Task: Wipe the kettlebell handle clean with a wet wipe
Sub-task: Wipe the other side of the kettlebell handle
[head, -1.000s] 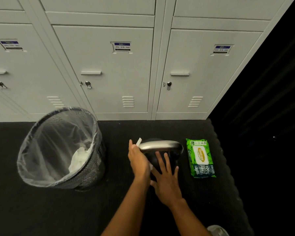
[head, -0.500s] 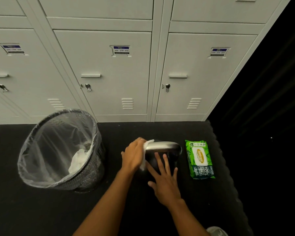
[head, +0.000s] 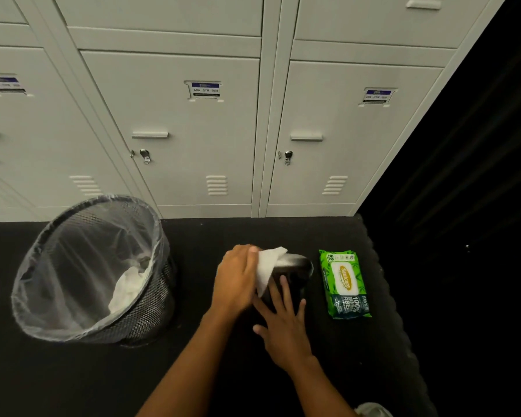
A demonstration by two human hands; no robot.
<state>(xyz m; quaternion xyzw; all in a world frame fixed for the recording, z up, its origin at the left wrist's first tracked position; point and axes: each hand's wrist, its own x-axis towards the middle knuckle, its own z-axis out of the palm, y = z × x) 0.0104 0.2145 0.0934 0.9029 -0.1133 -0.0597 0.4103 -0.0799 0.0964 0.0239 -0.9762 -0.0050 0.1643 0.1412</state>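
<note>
— What's nearest, and how many hands?

— Two hands, both bare. The right hand (head: 283, 332) is closest, at six o'clock of the kettlebell (head: 297, 284). Its fingers are straight and spread flat against the dark body. The left hand (head: 238, 278) reaches in from about eight o'clock. Its fingers are curled round one white wet wipe (head: 268, 266), pressing it onto the left end of the handle (head: 298, 260).

— Just one kettlebell?

— One, standing on the black floor mat (head: 73, 380) near the middle of the view. Its single steel handle runs from nine to three across the top. The right part shows bare and the left part is under the wipe.

— And around it?

— At three o'clock there is one green pack of wipes (head: 345, 284), lying flat with its label up, just beside the kettlebell but not touching it. At nine o'clock, well apart, stands one black mesh bin (head: 97, 272) with a clear liner. Crumpled white sheets (head: 127, 287) lie inside it, and I cannot count them.

— Farthest?

— At twelve o'clock stand the grey lockers (head: 178, 130). The lower row shows three labelled doors, the leftmost cut by the edge. Each has one pull, one lock and one vent.
</note>
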